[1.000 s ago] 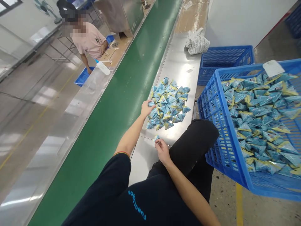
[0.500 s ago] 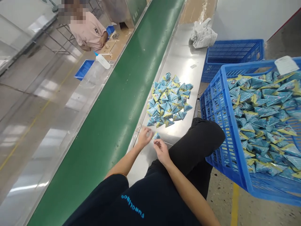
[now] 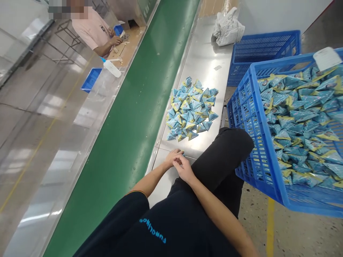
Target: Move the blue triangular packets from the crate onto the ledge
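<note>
My left hand (image 3: 172,158) and my right hand (image 3: 184,170) meet over the near part of the metal table (image 3: 163,154). The left fingers are curled over a small triangular packet, of which only a sliver of blue shows past the fingertips. Thumb and fingers of my right hand are pinched together against the left hand; what lies between them is hidden. Just beyond my hands lies a pile of blue and yellow triangular packets (image 3: 191,109), spread in a loose patch.
A green conveyor belt (image 3: 128,114) runs along the table's left. At right stands a blue crate (image 3: 268,157) full of similar packets, with another blue crate (image 3: 265,50) behind. A striped cloth (image 3: 228,28) lies farther up. Across the belt sits a co-worker (image 3: 89,30) near a white bottle (image 3: 112,67).
My left hand has moved right and come together with my right hand, covering the packet that showed between them. The view has shifted slightly. The co-worker's arm has moved.
</note>
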`<state>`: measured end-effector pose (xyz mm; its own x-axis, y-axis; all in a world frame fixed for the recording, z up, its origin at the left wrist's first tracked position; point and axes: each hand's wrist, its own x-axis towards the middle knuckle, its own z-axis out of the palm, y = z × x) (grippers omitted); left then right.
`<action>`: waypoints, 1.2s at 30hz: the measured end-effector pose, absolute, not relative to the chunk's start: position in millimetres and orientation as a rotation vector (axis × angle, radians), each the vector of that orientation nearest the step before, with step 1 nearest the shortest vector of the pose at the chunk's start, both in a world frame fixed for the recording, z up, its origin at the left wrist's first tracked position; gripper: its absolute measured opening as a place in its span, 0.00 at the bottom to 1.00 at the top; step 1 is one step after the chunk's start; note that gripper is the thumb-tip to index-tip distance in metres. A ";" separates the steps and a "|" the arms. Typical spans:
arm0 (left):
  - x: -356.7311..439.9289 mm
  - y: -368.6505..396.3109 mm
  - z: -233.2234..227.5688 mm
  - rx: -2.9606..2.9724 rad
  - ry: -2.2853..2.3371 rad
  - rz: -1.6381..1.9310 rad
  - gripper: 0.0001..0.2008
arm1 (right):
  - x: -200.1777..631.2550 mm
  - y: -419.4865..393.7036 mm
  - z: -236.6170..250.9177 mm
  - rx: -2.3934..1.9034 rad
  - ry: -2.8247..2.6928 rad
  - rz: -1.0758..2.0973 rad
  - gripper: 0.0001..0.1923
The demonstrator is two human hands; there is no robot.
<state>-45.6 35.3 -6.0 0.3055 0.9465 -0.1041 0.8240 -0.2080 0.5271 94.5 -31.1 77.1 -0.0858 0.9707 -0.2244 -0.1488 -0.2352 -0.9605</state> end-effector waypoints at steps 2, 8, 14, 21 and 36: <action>-55.9 45.4 1.6 2.060 1.657 0.396 0.08 | 94.0 -31.2 77.4 -1.219 -0.995 1.495 0.09; -71.7 91.2 32.3 2.007 1.781 0.722 0.12 | 93.9 -31.6 79.3 -1.203 -0.965 1.531 0.08; -33.7 189.3 61.2 2.028 1.681 0.699 0.17 | 90.1 -28.4 76.3 -1.245 -0.940 1.519 0.08; -3.9 189.7 68.2 1.937 1.748 0.740 0.26 | 131.3 -44.2 115.3 -1.138 -1.039 1.472 0.09; 83.0 -26.4 73.6 2.417 0.964 0.810 0.36 | 581.0 -71.8 145.2 -2.520 -0.392 0.284 0.27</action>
<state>83.0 -26.4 73.6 0.5913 0.7210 0.3614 0.4804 -0.6748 0.5603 581.0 -71.8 145.2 0.9346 0.3358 -0.1171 0.2153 -0.7962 -0.5654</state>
